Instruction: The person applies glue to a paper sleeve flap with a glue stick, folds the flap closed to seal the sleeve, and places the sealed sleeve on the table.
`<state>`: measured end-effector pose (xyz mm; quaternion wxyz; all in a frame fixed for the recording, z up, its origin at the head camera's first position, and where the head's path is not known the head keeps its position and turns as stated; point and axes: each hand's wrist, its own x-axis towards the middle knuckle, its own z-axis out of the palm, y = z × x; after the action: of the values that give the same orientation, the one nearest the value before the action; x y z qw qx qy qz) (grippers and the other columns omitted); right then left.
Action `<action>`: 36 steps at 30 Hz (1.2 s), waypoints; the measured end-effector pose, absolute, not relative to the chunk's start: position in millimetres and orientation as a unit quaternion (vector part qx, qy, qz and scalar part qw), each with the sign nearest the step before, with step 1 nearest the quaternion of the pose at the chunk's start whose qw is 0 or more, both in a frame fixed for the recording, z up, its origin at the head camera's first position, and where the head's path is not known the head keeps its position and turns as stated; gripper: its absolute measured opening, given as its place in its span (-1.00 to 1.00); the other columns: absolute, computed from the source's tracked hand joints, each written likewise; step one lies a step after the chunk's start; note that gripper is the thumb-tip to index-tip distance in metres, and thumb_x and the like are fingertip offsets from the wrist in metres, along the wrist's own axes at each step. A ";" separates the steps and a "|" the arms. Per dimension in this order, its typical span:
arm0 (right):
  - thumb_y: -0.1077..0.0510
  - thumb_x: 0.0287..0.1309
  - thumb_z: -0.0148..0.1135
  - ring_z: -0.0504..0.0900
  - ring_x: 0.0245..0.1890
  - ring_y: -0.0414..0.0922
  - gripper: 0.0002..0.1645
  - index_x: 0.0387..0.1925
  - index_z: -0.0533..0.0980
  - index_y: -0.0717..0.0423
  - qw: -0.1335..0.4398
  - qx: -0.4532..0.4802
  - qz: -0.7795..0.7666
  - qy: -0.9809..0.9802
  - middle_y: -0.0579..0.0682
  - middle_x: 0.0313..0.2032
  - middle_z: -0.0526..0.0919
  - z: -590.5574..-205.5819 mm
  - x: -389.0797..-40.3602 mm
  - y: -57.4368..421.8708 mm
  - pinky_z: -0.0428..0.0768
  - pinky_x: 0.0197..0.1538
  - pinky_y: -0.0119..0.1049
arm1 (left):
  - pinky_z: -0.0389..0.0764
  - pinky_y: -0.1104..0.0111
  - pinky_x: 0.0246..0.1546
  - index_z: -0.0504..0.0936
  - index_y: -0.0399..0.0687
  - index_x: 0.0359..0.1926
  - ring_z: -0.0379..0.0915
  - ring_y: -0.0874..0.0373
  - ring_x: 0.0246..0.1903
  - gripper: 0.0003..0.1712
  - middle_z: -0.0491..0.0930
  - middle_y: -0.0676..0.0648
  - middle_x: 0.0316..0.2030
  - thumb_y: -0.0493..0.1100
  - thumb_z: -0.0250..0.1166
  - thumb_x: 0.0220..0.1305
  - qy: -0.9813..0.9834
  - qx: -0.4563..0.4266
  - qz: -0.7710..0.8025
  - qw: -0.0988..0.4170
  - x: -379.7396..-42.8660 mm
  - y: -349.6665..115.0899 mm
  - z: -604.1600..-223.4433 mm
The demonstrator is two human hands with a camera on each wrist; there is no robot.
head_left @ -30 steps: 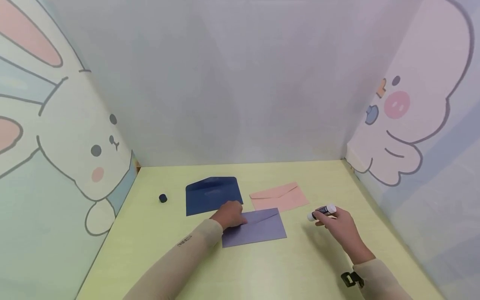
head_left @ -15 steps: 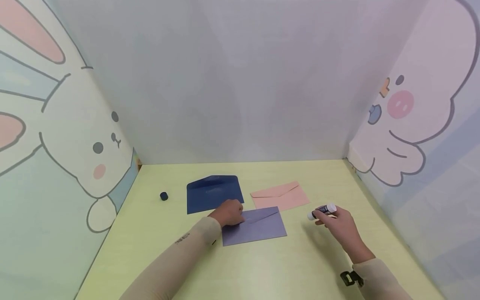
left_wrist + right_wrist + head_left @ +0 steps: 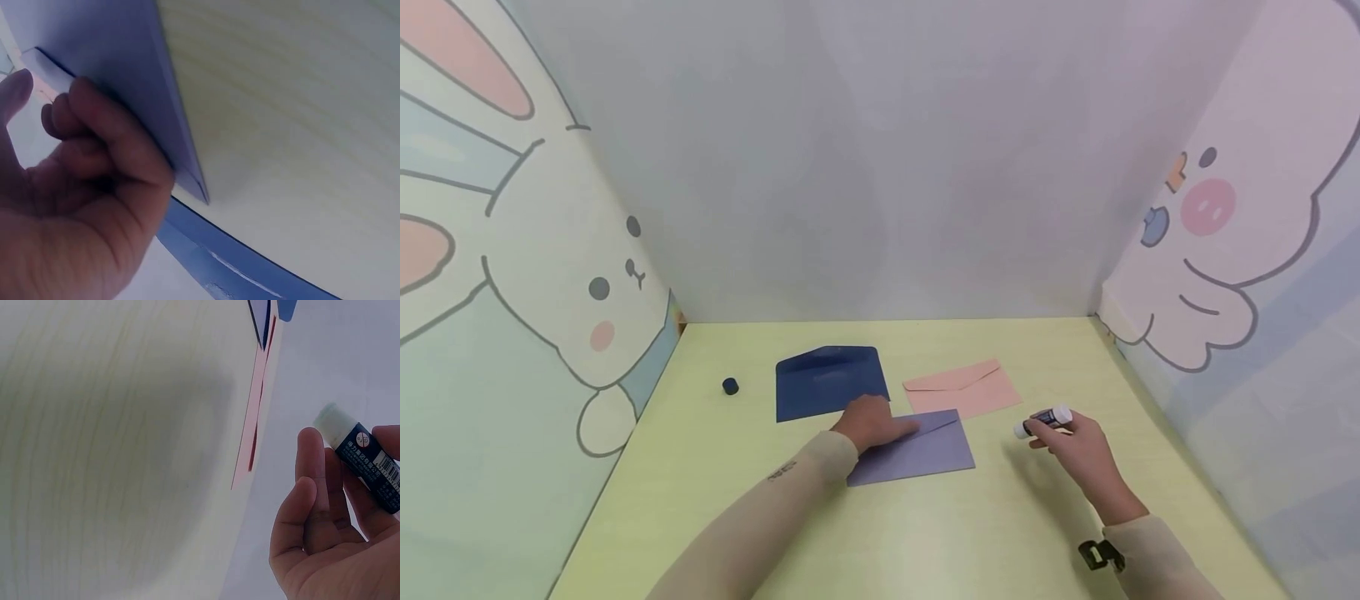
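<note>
Right hand (image 3: 1086,460) clamping glue stick (image 3: 1059,416).
You are resting your left hand (image 3: 871,423), fingers curled together, on the purple envelope (image 3: 928,455).

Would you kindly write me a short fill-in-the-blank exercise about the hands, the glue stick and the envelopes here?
1. The glue stick is held in the person's ____ hand.
2. The left hand touches the ____ envelope.
3. In the head view, the cap lies to the ____ of the blue envelope.

Missing words: right; purple; left.
</note>
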<state>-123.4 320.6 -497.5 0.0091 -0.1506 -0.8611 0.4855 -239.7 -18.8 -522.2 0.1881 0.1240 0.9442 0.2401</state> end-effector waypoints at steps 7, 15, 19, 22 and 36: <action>-0.24 0.39 0.44 0.86 -0.25 -0.31 -0.42 0.10 0.72 0.15 0.013 -0.145 0.482 -0.864 -0.02 -0.10 0.90 -495.4 -122.2 320.2 0.72 -0.04 -0.31 | 0.31 0.28 -0.56 0.51 0.05 -0.73 0.40 0.13 -0.61 -0.22 0.27 0.10 -0.72 0.57 0.41 0.16 0.957 0.103 0.234 0.139 -232.4 -7.0 -531.2; -0.24 0.40 0.43 0.86 -0.25 -0.30 -0.43 0.09 0.72 0.15 0.018 -0.135 0.481 -0.866 -0.04 -0.13 0.90 -497.3 -123.3 320.3 0.68 -0.09 -0.40 | 0.38 0.27 -0.48 0.65 -0.09 -0.49 0.41 0.12 -0.55 -0.32 0.42 0.03 -0.60 0.43 0.54 0.17 0.949 0.117 0.250 0.153 -233.1 -15.1 -529.8; -0.25 0.41 0.42 0.86 -0.25 -0.30 -0.43 0.09 0.72 0.16 0.015 -0.135 0.478 -0.868 -0.02 -0.11 0.90 -496.5 -122.5 319.9 0.69 -0.09 -0.38 | 0.38 0.29 -0.43 0.62 -0.10 -0.40 0.37 0.14 -0.51 -0.46 0.43 0.03 -0.54 0.25 0.57 0.25 0.942 0.147 0.252 0.165 -240.8 -25.3 -527.9; -0.25 0.41 0.42 0.86 -0.25 -0.31 -0.43 0.09 0.72 0.15 0.011 -0.137 0.475 -0.869 -0.02 -0.09 0.90 -495.7 -122.3 320.4 0.71 -0.07 -0.35 | 0.38 0.29 -0.39 0.54 -0.06 -0.35 0.38 0.13 -0.46 -0.58 0.45 0.03 -0.47 0.06 0.59 0.29 0.935 0.160 0.267 0.170 -245.5 -34.8 -526.8; -0.24 0.40 0.43 0.86 -0.25 -0.31 -0.41 0.11 0.71 0.16 0.008 -0.141 0.479 -0.866 -0.02 -0.10 0.90 -495.5 -121.7 318.4 0.71 -0.07 -0.34 | 0.54 0.22 -0.17 0.56 0.01 -0.11 0.50 0.08 -0.24 -0.71 0.62 0.00 -0.23 -0.05 0.52 0.38 0.936 0.143 0.256 0.195 -245.3 -38.4 -525.2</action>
<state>-121.7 318.4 -495.5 0.0085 -0.1414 -0.8663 0.4789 -245.3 -38.4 -525.2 0.1951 0.1431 0.9358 0.2565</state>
